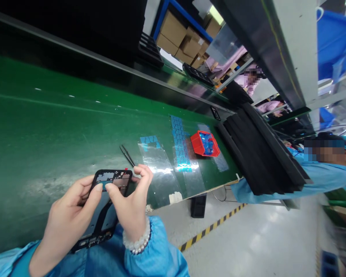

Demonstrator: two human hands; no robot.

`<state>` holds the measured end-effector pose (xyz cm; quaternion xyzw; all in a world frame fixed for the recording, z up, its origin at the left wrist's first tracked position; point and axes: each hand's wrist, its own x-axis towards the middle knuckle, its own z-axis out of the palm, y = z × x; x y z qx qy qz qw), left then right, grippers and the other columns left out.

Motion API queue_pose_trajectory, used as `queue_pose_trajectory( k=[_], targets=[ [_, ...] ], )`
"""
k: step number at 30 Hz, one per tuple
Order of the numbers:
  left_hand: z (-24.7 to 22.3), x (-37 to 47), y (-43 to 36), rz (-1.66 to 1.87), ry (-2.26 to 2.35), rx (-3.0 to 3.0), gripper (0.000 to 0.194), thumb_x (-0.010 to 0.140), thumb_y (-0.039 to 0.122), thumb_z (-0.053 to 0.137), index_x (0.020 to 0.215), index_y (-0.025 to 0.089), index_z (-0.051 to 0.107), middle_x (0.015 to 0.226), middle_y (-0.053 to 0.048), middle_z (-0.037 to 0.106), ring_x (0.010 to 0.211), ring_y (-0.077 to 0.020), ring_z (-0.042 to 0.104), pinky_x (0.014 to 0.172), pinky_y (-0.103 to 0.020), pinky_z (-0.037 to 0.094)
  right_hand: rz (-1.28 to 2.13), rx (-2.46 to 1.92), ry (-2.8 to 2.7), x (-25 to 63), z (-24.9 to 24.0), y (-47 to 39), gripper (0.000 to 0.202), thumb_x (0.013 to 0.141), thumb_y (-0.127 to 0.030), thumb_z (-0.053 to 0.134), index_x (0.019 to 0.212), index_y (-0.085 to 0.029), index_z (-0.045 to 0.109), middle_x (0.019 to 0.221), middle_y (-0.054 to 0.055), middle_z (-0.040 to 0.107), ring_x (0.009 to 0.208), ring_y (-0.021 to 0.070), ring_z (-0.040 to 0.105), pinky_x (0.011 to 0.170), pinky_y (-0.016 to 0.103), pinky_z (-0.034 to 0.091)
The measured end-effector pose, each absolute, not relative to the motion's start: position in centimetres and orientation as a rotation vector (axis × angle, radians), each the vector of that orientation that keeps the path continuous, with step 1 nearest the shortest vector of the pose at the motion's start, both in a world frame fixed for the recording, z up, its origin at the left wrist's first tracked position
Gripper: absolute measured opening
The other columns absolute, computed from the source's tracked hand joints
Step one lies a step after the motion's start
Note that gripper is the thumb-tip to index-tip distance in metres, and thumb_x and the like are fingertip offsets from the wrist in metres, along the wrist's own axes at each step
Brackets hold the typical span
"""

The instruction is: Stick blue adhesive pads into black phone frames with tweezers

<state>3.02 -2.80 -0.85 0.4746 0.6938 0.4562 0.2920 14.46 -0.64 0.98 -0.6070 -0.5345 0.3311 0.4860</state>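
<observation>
A black phone frame (105, 209) with its inner parts exposed is held tilted over the near edge of the green bench. My left hand (70, 215) grips its left side, thumb lying on the inside near the top. From the right, my right hand (132, 200) holds the upper edge, its thumb pressed on the inside close to the other thumb. A small blue patch shows by the thumb tips. Black tweezers (127, 155) lie on the bench just beyond the phone frame. Clear sheets with blue adhesive pieces (181, 144) lie to the right.
A red bin (198, 144) with crumpled blue film stands on the green bench (60, 127). Beyond it is a stack of black trays (259, 154). A co-worker in a blue sleeve (331, 173) is at the right. Cardboard boxes (173, 32) sit on a rear shelf.
</observation>
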Motion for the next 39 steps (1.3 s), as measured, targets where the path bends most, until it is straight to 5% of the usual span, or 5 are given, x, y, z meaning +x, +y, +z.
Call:
queue_pose_trajectory(
  k=[2, 6, 16, 33, 39],
  targets=[
    [-0.7, 2.9, -2.6, 1.200, 1.859, 1.339, 0.042, 0.081, 0.059, 0.049, 0.101, 0.026, 0.067, 0.079, 0.001, 0.078, 0.064, -0.0174, 0.072, 0.061, -0.022, 0.055, 0.971, -1.443, -1.260, 14.5, 0.9, -0.5, 0.061, 0.070, -0.017, 0.070, 0.126, -0.020, 0.043, 0.124, 0.012, 0.055, 0.107, 0.0216, 0.061, 0.091, 0.034, 0.053],
    [-0.6, 2.6, -2.0, 1.110, 1.876, 1.444, 0.036, 0.083, 0.053, 0.048, 0.097, 0.027, 0.069, 0.068, 0.003, 0.075, 0.052, -0.0158, 0.068, 0.046, -0.020, 0.047, 1.157, -1.401, -1.223, 14.3, 1.0, -0.8, 0.040, 0.079, -0.021, 0.057, 0.118, -0.021, 0.052, 0.108, 0.008, 0.066, 0.091, 0.0196, 0.068, 0.084, 0.033, 0.056],
    [-0.2, 2.4, -2.5, 1.014, 1.811, 1.652, 0.041, 0.088, 0.047, 0.040, 0.112, 0.027, 0.066, 0.074, 0.000, 0.078, 0.052, -0.0181, 0.069, 0.048, -0.023, 0.048, 1.142, -1.417, -1.187, 14.6, 0.9, -0.2, 0.030, 0.075, -0.026, 0.055, 0.104, -0.021, 0.055, 0.084, 0.002, 0.064, 0.075, 0.0180, 0.065, 0.070, 0.031, 0.056],
    [-0.1, 2.2, -2.7, 1.054, 1.877, 1.902, 0.041, 0.094, 0.047, 0.038, 0.104, 0.020, 0.067, 0.057, 0.004, 0.071, 0.039, -0.0127, 0.062, 0.043, -0.020, 0.042, 0.707, -1.422, -1.619, 15.2, 1.9, -0.7, 0.031, 0.077, -0.015, 0.045, 0.107, -0.018, 0.052, 0.100, 0.009, 0.059, 0.094, 0.0216, 0.063, 0.079, 0.037, 0.056],
    [-0.3, 2.1, -2.5, 1.055, 1.866, 1.770, 0.047, 0.092, 0.052, 0.039, 0.107, 0.021, 0.071, 0.074, -0.001, 0.079, 0.047, -0.0168, 0.067, 0.047, -0.023, 0.048, 0.760, -1.405, -1.624, 15.5, 1.5, -0.6, 0.034, 0.075, -0.016, 0.046, 0.108, -0.017, 0.052, 0.100, 0.009, 0.059, 0.093, 0.0220, 0.063, 0.078, 0.038, 0.057]
  ],
)
